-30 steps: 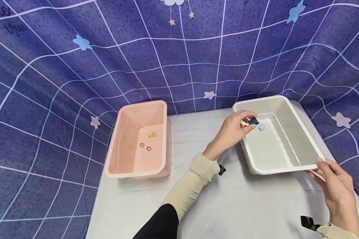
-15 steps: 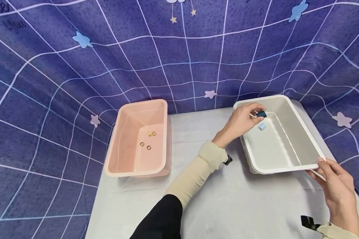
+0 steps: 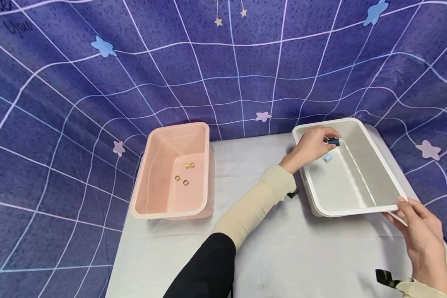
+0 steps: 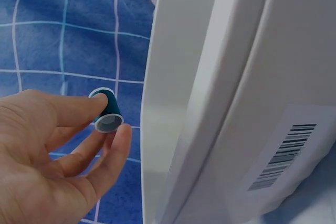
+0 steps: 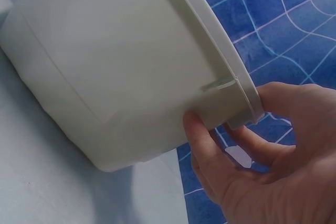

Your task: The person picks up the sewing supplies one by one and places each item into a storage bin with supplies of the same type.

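Observation:
My left hand pinches a small dark teal thread spool between thumb and fingertips, above the far left part of the off-white bin. In the left wrist view the spool has pale rims and a hollow end. A light blue spool-like piece lies on the bin's floor, just below that hand. At the near right corner, my right hand grips the bin's rim, thumb on top and fingers underneath. The right wrist view shows its fingers against the bin's outer wall.
A pink bin stands on the left of the pale-covered table, with several small gold rings on its floor. Behind and at the sides hangs a blue gridded cloth. A barcode label is on the off-white bin's outer side.
My left hand has moved right and away from me over the off-white bin, carrying the teal spool. A yellow-and-red bit seen at its fingers earlier is out of sight. My right hand stays put.

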### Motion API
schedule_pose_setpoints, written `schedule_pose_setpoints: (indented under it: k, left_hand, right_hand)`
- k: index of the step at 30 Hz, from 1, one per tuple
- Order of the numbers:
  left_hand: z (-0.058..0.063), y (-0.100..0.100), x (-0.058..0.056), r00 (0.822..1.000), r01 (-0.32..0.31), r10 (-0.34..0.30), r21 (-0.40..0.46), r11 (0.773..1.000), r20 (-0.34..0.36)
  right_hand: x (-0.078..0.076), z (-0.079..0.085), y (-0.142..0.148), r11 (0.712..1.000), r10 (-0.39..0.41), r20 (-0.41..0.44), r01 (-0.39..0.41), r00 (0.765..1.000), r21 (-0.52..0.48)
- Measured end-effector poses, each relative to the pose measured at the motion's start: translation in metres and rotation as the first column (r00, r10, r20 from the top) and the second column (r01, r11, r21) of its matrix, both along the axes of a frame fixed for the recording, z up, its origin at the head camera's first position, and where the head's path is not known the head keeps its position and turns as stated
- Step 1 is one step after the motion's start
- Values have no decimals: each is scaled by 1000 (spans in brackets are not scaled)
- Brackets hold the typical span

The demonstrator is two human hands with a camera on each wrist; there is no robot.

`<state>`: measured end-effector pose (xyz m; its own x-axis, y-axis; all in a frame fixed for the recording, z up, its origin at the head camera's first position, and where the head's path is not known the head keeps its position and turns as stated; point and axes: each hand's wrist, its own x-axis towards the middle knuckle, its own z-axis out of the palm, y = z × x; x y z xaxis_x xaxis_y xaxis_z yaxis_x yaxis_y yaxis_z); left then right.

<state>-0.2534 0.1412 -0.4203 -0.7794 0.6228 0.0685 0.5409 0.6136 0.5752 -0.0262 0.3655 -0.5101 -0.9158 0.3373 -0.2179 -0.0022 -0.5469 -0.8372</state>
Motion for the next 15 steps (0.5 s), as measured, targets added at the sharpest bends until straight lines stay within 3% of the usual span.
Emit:
schedule_pose_setpoints:
  k: [9,15]
  left_hand:
    - [-5,15,-11,1000,2,-2,-118,993,-8]
    - [-10,29,-17,1000,13,-10,-138,990,23]
  right_hand:
    - [0,-1,-2,1000,14,26,-14,1000,0]
    - [0,-2,0,1000,3,-4,-3,1000,-12]
